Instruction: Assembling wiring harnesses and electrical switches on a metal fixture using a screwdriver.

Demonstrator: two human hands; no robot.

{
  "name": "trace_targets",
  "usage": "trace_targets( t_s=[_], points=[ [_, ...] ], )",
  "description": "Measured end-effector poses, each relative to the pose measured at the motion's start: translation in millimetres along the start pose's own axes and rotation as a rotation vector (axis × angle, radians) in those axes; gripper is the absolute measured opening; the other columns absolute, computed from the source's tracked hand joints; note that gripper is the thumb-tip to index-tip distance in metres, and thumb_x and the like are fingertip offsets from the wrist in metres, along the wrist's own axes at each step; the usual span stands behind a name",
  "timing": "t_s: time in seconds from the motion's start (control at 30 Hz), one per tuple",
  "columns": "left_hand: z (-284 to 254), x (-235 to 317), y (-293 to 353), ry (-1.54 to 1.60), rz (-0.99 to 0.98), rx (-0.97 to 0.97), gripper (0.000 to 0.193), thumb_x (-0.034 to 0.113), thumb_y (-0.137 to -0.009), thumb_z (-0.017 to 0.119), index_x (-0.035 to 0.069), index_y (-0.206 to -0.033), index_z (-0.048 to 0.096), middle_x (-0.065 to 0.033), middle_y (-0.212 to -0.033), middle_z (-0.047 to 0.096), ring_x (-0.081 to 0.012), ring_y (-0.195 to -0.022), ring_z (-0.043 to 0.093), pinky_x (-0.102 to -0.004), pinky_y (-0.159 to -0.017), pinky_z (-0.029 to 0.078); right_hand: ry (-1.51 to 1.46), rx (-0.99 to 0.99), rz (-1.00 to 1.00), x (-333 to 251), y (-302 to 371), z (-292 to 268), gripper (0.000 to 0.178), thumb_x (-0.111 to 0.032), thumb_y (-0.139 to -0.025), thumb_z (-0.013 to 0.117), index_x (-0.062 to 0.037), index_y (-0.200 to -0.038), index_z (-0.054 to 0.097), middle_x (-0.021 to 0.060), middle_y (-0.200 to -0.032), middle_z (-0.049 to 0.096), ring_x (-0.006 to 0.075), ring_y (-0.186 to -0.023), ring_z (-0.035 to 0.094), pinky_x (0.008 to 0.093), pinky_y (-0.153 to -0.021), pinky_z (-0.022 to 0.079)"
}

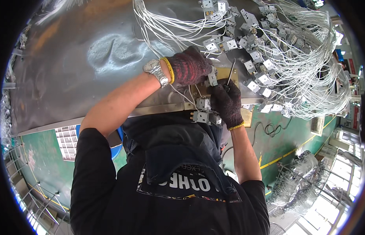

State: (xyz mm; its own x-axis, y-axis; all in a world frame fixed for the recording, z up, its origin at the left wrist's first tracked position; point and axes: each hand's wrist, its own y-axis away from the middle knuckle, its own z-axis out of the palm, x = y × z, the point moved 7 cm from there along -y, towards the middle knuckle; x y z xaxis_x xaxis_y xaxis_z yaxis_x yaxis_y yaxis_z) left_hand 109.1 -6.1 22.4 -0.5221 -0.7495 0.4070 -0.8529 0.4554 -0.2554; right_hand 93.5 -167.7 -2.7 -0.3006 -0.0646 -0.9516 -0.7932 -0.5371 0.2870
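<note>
Grey block (212, 79), wired, held over a brass plate (222, 73) near the front edge of the metal worktable (65, 86); clock positions are read about this block. At 10 o'clock, the gloved left hand (189, 65) reaches over it and pinches it between thumb and fingers, the grip partly hidden. At 5 o'clock, the gloved right hand (226, 102) is curled around a slim tool (232, 72), whose metal shaft projects at 2 o'clock, its tip directed away from the block; whether the right fingertips also touch the block cannot be told. At 6 to 7 o'clock, a small group of similar blocks (200, 116) sits by the table edge, its support hidden. At 9 o'clock, a metal wristwatch (155, 72) encircles the left wrist. Farther off, at 3 o'clock, a dense pile of white wires (312, 84) ends in many more grey blocks; at 11 o'clock, a looser wire bundle (172, 25) spreads across the table. Beyond and below, at 4 o'clock, a dark cable (272, 130) lies looped on the green floor (265, 150).
</note>
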Motion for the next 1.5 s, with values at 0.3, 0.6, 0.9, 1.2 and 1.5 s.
trace_targets(
  t_s=[0.3,0.6,0.9,1.2,1.5],
  points=[
    [9,-14,-10,-0.113,-0.183,-0.284,0.030,0.028,-0.093,0.065,0.007,-0.115,0.070,-0.0133,-0.114,0.071,-0.0295,-0.100,0.066,-0.0402,-0.090,0.050,-0.034,0.045,0.065,12,4,7,0.009,-0.014,-0.098,0.066,-0.0058,-0.100,0.062,0.0007,-0.076,0.064,0.0067,-0.056,0.053,0.0250,-0.050,0.043],
    [12,-9,-6,-0.320,0.047,-0.332,0.024,0.020,-0.089,0.064,0.008,-0.110,0.070,-0.0116,-0.109,0.071,-0.0277,-0.101,0.066,-0.0366,-0.090,0.051,-0.052,0.023,0.031,12,5,12,0.013,-0.015,-0.100,0.063,-0.0035,-0.106,0.062,0.0029,-0.080,0.070,0.0057,-0.058,0.054,0.0238,-0.051,0.043],
    [5,7,12,-0.095,0.148,0.101,0.036,0.022,-0.084,0.067,0.014,-0.120,0.066,-0.0090,-0.113,0.069,-0.0258,-0.108,0.066,-0.0411,-0.099,0.048,-0.146,0.069,0.077,31,3,-1,0.013,-0.014,-0.099,0.063,-0.0058,-0.109,0.063,-0.0010,-0.080,0.064,0.0058,-0.063,0.056,0.0214,-0.054,0.045],
    [6,19,24,-0.020,-0.049,0.129,0.038,0.028,-0.080,0.076,0.010,-0.112,0.068,-0.0079,-0.103,0.071,-0.0270,-0.103,0.067,-0.0431,-0.104,0.043,0.133,0.043,0.160,-9,15,-11,0.023,-0.013,-0.096,0.063,-0.0030,-0.117,0.061,0.0017,-0.085,0.065,0.0074,-0.063,0.056,0.0245,-0.053,0.045],
    [3,36,27,-0.185,-0.116,0.193,0.054,0.043,-0.073,0.079,0.012,-0.116,0.069,-0.0090,-0.108,0.070,-0.0279,-0.112,0.063,-0.0482,-0.112,0.035,0.690,-0.053,0.056,-61,43,-50,0.038,-0.003,-0.095,0.061,-0.0026,-0.133,0.063,0.0043,-0.111,0.069,0.0070,-0.083,0.065,0.0253,-0.067,0.056]
  ],
)
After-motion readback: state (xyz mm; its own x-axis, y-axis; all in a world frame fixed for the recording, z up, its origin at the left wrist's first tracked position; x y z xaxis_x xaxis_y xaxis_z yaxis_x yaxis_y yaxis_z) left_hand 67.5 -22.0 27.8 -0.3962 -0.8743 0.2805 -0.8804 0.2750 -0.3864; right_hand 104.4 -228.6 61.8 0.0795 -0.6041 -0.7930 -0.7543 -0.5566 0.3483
